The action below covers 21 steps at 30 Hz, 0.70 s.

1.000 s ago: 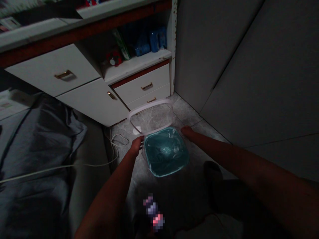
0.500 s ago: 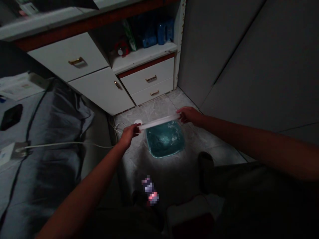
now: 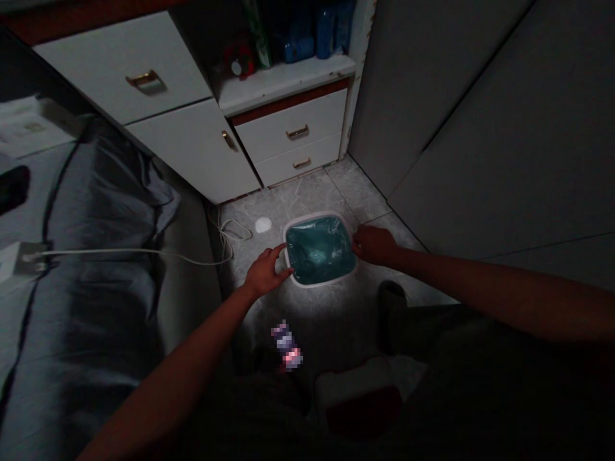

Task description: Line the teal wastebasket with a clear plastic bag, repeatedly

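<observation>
A trash bin with a white rim (image 3: 323, 282) stands on the floor in the middle of the head view. A shiny teal plastic bag (image 3: 317, 250) lines its inside, and the rim lies around the bag's top. At the rim's left side is my left hand (image 3: 266, 272), thumb and fingers spread apart with the tips touching it. My right hand (image 3: 375, 244) has its fingers curled at the rim's right side. Those fingertips are partly hidden from view.
A white cabinet (image 3: 293, 137) with drawers and a shelf stands ahead, and a grey panel (image 3: 471, 147) rises at right. Left is a bed (image 3: 115, 256) with a power strip (image 3: 22, 259); its white cable (image 3: 144, 251) reaches the floor. A white round piece (image 3: 262, 225) lies near the bin.
The white rim, held tilted up at the bin's far side before, now lies flat around the bag's top. Both hands have come down to the bin's sides.
</observation>
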Each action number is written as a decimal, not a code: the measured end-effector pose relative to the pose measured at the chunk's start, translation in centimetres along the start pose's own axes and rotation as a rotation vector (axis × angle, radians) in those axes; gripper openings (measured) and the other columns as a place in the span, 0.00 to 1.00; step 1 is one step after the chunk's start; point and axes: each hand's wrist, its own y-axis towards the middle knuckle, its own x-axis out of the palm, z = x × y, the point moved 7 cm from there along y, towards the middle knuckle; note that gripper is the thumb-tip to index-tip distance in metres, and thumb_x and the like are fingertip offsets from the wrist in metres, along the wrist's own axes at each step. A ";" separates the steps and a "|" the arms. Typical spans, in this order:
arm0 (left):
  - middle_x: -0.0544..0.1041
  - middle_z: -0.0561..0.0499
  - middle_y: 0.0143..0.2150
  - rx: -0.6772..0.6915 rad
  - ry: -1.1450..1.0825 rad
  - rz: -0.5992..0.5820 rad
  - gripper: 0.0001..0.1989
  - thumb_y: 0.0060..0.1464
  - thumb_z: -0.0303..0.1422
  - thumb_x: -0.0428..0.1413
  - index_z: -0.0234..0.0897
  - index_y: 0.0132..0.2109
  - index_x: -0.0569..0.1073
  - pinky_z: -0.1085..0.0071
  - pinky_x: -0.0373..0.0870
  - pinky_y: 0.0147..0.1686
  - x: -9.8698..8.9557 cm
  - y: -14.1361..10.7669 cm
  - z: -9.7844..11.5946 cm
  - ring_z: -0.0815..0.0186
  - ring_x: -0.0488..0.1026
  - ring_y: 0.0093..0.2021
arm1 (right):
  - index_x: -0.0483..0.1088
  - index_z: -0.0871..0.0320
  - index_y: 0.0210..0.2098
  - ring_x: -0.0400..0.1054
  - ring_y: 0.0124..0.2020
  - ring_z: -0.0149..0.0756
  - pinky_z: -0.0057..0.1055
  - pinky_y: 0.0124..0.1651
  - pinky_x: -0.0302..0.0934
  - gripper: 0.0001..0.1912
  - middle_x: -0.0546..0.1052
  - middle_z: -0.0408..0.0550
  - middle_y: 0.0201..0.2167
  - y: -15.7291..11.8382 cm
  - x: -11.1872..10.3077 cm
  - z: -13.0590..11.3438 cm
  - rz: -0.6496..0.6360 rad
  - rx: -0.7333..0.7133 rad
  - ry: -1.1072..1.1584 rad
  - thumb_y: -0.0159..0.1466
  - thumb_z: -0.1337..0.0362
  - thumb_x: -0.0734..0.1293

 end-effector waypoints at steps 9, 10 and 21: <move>0.72 0.36 0.67 -0.007 -0.203 -0.062 0.45 0.58 0.48 0.65 0.39 0.76 0.61 0.50 0.65 0.67 2.2 0.2 -2.0 0.43 0.70 0.67 | 0.75 0.60 0.33 0.75 0.52 0.60 0.42 0.50 0.61 0.08 0.80 0.64 0.42 6.6 2.0 -5.5 0.017 -0.097 0.223 0.66 0.62 0.73; 0.71 0.36 0.69 -0.003 -0.231 -0.037 0.46 0.57 0.47 0.66 0.39 0.76 0.59 0.50 0.64 0.68 2.0 0.2 -2.0 0.43 0.69 0.68 | 0.73 0.59 0.30 0.74 0.52 0.60 0.41 0.49 0.61 0.10 0.80 0.63 0.40 7.1 2.5 -5.3 0.009 -0.075 0.291 0.65 0.63 0.74; 0.79 0.44 0.57 -0.150 -0.625 -0.120 0.53 0.52 0.45 0.70 0.47 0.79 0.55 0.62 0.75 0.47 0.5 -0.7 -3.7 0.57 0.77 0.47 | 0.72 0.57 0.35 0.73 0.52 0.56 0.38 0.47 0.62 0.08 0.80 0.57 0.40 7.6 1.8 -7.6 -0.069 -0.163 0.233 0.69 0.61 0.72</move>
